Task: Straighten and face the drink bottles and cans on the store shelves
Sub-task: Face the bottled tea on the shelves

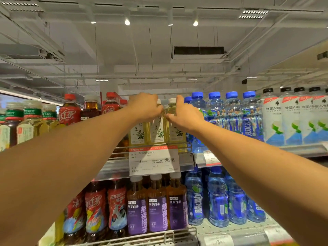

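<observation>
Gripping pale-yellow clear-plastic tea bottles (157,129) at frame centre: left hand (144,106) and right hand (184,115), fingers curled round their necks

Retail store, drinks aisle. Two tiers of metal shelving (300,150) packed with bottled drinks in faced rows: red-label tea bottles (70,110), blue sports-drink bottles (232,112), purple-label tea bottles (157,206). Clear price rail on the shelf edge carries a printed sale tag (153,160) with product name and price; more price labels (212,158) further along. Overhead is an open white ceiling with exposed ducting, an air vent (198,50) and spotlights (127,22).
</observation>
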